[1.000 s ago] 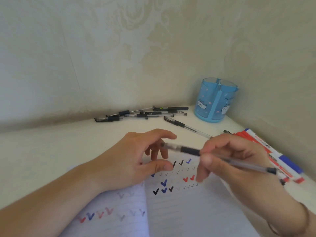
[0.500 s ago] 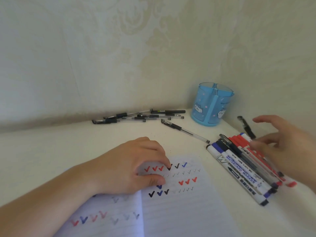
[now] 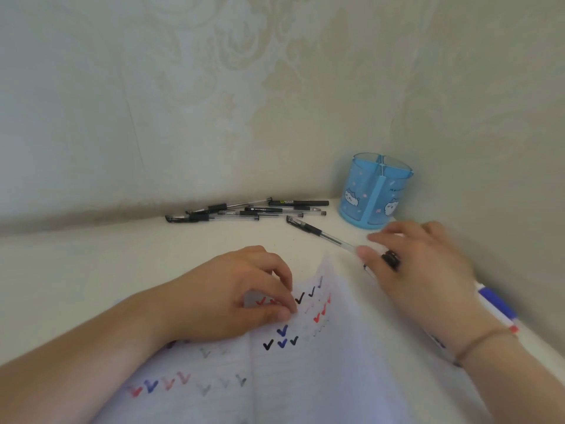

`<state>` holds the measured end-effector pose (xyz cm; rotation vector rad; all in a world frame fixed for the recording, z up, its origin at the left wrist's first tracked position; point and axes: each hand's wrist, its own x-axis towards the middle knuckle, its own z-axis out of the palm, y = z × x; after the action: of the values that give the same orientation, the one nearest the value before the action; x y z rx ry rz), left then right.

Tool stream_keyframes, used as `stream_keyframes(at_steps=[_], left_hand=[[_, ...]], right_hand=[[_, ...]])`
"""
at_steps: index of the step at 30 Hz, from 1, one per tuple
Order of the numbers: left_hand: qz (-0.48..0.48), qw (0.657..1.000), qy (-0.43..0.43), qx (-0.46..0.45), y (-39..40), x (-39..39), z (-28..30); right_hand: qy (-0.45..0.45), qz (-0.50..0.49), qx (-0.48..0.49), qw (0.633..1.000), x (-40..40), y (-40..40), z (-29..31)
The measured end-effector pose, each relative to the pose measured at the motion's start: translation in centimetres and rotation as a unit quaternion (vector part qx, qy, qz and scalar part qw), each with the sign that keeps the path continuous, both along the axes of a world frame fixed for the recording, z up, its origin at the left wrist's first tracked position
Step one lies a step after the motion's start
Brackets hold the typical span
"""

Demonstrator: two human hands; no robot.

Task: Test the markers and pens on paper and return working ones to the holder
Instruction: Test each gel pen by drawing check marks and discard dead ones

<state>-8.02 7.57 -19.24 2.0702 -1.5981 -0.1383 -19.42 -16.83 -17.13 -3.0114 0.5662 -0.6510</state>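
Note:
A lined notebook [image 3: 321, 381] lies open in front, marked with red, blue and black ticks. My left hand [image 3: 241, 298] rests on it, curled fingertips pressing the page and holding nothing. My right hand [image 3: 422, 270], blurred, hovers low over the markers at the right. Its fingers are apart, and the thumb tip sits at the near end of a clear black-grip pen [image 3: 318, 231]. A black marker cap [image 3: 391, 258] shows under its fingers. A blue-capped marker [image 3: 496, 304] sticks out beside the wrist. The blue holder [image 3: 360, 194] stands in the corner.
Several clear and black pens [image 3: 244, 212] lie in a loose pile against the back wall, left of the holder. Walls close in behind and on the right. The white tabletop [image 3: 91, 264] stretches to the left.
My right hand put the pen it held down on the markers. It then swung left and now covers them, with its thumb at the single pen. My left hand stayed on the page.

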Motion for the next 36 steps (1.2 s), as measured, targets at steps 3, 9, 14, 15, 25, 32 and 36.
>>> stream_keyframes(at_steps=[3,9,14,15,25,32,36], left_hand=[[-0.025,1.0,-0.009,0.009,0.0,-0.1,0.1],[-0.032,0.999,-0.001,0.031,0.1,-0.1,0.4],[-0.043,0.998,-0.009,0.046,0.1,-0.1,0.6],[-0.048,0.997,-0.014,0.051,0.2,-0.1,0.6],[-0.05,0.996,-0.039,0.058,0.1,-0.3,0.5],[-0.045,0.996,-0.027,0.072,0.2,-0.1,0.6],[-0.05,0.995,-0.063,0.067,0.1,0.0,0.4]], right_hand=[[0.077,0.024,-0.049,0.996,0.9,0.9,-1.3],[0.13,0.032,-0.022,0.991,0.8,2.0,-1.0],[0.119,0.028,0.023,0.992,1.1,1.5,-1.6],[0.114,0.035,0.009,0.993,1.2,1.3,-1.8],[-0.312,0.132,0.135,0.931,-0.2,1.0,0.9],[-0.298,0.228,0.652,0.659,-2.8,4.9,3.2],[0.01,0.186,0.751,0.634,-2.9,5.5,2.9]])
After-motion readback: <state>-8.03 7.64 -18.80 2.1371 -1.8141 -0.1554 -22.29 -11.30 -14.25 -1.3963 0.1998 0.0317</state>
